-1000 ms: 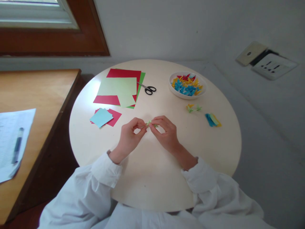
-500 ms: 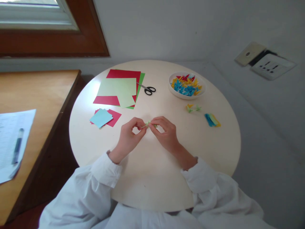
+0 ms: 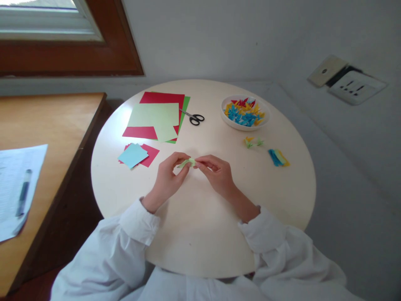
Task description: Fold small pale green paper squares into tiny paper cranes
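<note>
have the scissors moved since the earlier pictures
No. Judged against the round table, the scissors lie in the same place, tips still beside the pale green sheet.

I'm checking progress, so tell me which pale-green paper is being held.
The small folded piece between the left hand and right hand; the other pale-green papers lie on the table.

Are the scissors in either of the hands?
No, the scissors lie on the table, while the left hand and right hand pinch some pale green paper.
</note>
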### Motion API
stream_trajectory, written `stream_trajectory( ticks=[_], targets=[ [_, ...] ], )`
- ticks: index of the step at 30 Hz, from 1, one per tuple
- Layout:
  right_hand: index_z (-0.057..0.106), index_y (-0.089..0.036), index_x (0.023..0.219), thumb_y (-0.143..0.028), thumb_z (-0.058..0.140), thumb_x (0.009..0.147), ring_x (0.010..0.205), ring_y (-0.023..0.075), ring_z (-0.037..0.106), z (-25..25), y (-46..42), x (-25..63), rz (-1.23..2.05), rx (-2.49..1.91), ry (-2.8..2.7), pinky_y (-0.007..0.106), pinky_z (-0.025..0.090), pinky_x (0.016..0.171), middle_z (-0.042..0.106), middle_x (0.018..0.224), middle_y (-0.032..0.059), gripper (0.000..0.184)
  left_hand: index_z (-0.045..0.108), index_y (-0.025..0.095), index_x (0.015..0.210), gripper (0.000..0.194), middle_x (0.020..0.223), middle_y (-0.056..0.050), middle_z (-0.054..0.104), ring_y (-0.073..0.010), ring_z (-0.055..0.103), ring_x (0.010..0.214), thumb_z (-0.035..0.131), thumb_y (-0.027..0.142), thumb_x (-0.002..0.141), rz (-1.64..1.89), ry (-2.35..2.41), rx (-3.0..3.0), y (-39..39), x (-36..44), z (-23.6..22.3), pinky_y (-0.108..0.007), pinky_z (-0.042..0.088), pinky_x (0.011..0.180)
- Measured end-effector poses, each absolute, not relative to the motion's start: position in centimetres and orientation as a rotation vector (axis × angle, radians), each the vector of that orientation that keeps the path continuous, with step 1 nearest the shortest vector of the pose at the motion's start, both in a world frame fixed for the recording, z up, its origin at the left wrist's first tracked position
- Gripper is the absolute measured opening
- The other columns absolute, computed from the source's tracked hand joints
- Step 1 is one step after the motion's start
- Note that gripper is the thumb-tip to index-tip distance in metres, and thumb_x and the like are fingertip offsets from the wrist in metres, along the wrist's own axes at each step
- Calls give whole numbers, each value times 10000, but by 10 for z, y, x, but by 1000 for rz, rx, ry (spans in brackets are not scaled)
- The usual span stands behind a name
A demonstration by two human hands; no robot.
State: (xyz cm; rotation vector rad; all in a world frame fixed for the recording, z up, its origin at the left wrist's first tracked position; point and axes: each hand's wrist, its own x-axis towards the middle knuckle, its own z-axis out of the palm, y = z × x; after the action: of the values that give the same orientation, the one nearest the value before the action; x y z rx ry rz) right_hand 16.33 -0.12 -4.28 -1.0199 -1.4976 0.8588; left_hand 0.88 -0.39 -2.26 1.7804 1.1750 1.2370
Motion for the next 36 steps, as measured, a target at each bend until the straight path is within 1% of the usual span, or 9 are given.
stream_trajectory(
  ticks=[3,6,9,11,15,18,21,26,36],
  targets=[
    [662,-200,808,-245,638,762,703,137,649,-44,-1,165,842,-1014,-1506,270,529,660,682,769,28,68,574,186,896,107,881,-57,632,-160,603,821,562,201,790,1236,1162,1810,-4,7,-23,-299,495,752],
    [662,-206,781,-185,606,776,736,135,643,-43,0,166,749,-969,-1572,272,528,681,686,773,26,60,579,194,889,121,899,-58,614,-164,585,839,548,157,779,1227,1119,1885,-4,6,-23,-291,479,728],
    [665,-207,770,-143,587,782,756,136,641,-42,0,167,650,-925,-1636,282,528,705,693,789,33,101,572,196,859,127,876,-52,594,-159,564,810,530,118,768,1229,1100,1929,-4,6,-22,-280,458,689],
    [667,-209,778,-148,595,781,749,137,641,-40,0,167,620,-920,-1655,286,530,700,696,793,36,94,557,198,836,116,841,-42,575,-152,544,767,528,113,762,1232,1118,1933,-4,6,-22,-275,444,663],
    [671,-214,798,-192,612,785,759,140,645,-39,-1,166,653,-925,-1676,289,535,695,702,817,42,65,520,200,796,98,788,-25,534,-145,506,717,520,111,753,1206,1150,1949,-4,6,-21,-268,421,635],
    [671,-212,789,-200,601,795,761,139,648,-38,-1,167,669,-935,-1689,286,534,698,704,816,41,71,516,199,800,101,779,-24,539,-139,493,689,510,109,755,1167,1147,1978,-4,6,-20,-265,415,622],
    [664,-207,761,-211,601,794,727,137,648,-37,-1,168,706,-964,-1679,279,528,673,703,781,35,71,524,198,810,92,781,-27,561,-137,508,685,506,117,769,1137,1141,1963,-4,6,-19,-263,420,619],
    [651,-195,730,-218,623,767,689,139,645,-37,-4,166,773,-998,-1604,270,520,644,695,733,28,52,521,193,794,14,749,-20,560,-130,525,668,526,180,791,1138,1157,1866,-4,7,-21,-249,420,594],
    [631,-186,702,-209,653,729,647,134,658,-33,-8,162,934,-983,-1450,253,530,621,686,679,7,41,525,178,787,25,728,-20,572,-135,562,659,525,203,787,1177,1183,1767,-6,10,-22,-257,440,590]
  ],
)
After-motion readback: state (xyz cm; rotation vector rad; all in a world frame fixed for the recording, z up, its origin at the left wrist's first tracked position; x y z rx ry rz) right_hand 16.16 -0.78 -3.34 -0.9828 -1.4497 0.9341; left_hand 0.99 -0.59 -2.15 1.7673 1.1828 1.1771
